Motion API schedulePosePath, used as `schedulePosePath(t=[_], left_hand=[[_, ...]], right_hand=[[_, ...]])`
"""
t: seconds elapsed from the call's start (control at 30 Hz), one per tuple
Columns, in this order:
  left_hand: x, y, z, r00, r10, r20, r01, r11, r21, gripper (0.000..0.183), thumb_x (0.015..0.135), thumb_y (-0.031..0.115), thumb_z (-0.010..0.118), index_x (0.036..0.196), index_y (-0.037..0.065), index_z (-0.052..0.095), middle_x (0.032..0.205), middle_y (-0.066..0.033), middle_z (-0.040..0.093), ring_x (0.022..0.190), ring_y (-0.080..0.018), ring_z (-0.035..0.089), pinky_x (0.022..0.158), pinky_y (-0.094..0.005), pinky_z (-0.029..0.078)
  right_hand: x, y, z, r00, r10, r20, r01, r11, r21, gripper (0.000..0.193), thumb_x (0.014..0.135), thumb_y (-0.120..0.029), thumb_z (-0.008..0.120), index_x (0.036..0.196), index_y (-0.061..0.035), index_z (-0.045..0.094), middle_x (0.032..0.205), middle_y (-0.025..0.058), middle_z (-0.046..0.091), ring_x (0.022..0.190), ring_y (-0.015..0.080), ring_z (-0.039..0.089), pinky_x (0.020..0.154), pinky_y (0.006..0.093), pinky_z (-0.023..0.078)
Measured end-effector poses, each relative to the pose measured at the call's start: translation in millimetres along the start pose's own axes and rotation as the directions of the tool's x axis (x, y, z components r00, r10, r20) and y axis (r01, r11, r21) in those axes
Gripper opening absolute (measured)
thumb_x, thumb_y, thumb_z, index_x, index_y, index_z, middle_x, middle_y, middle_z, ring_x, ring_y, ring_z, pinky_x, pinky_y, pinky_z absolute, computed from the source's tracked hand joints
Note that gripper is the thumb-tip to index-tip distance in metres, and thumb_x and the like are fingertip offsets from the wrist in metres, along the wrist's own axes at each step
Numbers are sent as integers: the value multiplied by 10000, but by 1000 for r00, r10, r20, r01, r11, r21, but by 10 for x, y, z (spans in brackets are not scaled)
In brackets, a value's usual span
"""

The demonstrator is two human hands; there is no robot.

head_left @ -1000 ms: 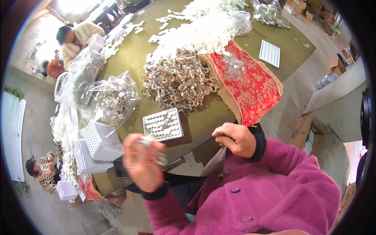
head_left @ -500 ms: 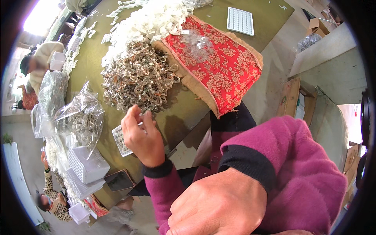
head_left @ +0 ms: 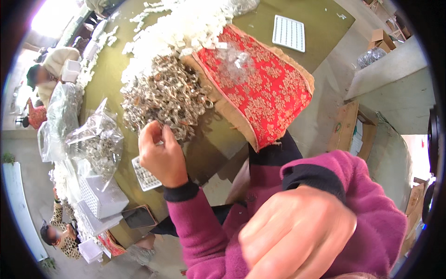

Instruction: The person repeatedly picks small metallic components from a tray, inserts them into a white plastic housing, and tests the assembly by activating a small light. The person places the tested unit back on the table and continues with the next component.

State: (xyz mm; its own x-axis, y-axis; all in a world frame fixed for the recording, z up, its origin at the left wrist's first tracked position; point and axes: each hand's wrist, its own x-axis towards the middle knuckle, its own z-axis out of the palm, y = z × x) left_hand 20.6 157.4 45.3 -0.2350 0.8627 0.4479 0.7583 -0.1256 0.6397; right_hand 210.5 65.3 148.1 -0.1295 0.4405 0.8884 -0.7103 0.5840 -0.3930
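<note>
My left hand (head_left: 161,156) is over the near edge of a heap of small shiny, clear-and-brown ring-like pieces (head_left: 162,95). Its fingers are curled in toward the thumb; whatever they may hold is too small to make out. Just under that wrist lies a white tray (head_left: 147,179) filled with small round pieces, partly covered by the hand. Close to the camera, my right hand (head_left: 297,228) shows its back, blurred, with the fingertips hidden.
A red floral cloth pad (head_left: 260,88) lies right of the heap, small clear pieces on it. Behind are white tags (head_left: 181,28) and another white tray (head_left: 288,33). Left are a clear plastic bag (head_left: 100,144), stacked white trays (head_left: 104,197) and a phone (head_left: 139,216). Two people work beyond.
My right hand has moved right, away from my left forearm. The left hand has shifted slightly left, its fingers still curled at the heap's near edge. The view has tilted a little.
</note>
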Motion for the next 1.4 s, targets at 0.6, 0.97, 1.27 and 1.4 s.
schedulePosePath(t=[0.6,0.97,1.27,1.4], left_hand=[[-380,-122,-360,966,-180,188,244,380,-892,205,934,-85,683,1120,-6,650,1153,-122,688,994,-195,680,857,-315,579],[-473,-184,-513,967,-71,243,245,496,-833,258,889,-108,727,1131,-24,695,1142,-102,676,979,-158,672,825,-287,583],[-709,-174,-659,994,82,77,-18,791,-612,213,815,-129,770,983,-3,736,1100,-97,665,978,-169,659,843,-294,556],[-755,-136,-687,994,44,105,33,770,-637,196,830,-128,759,986,-16,719,1122,-106,626,982,-183,650,822,-299,586]], right_hand=[[-509,1260,-481,959,223,-176,-263,466,-845,270,905,-151,699,1162,-69,703,1120,99,704,1094,306,640,943,445,504],[-446,1191,-352,790,544,-283,-580,510,-635,125,903,-117,717,995,-32,716,889,150,712,836,311,709,760,400,560],[-598,1087,-262,822,538,-186,-506,541,-672,120,806,-67,681,925,-52,681,821,111,637,714,260,654,645,382,522],[-636,995,-250,821,517,-244,-507,462,-728,109,795,-58,669,901,-39,659,811,119,628,712,276,649,633,391,516]])
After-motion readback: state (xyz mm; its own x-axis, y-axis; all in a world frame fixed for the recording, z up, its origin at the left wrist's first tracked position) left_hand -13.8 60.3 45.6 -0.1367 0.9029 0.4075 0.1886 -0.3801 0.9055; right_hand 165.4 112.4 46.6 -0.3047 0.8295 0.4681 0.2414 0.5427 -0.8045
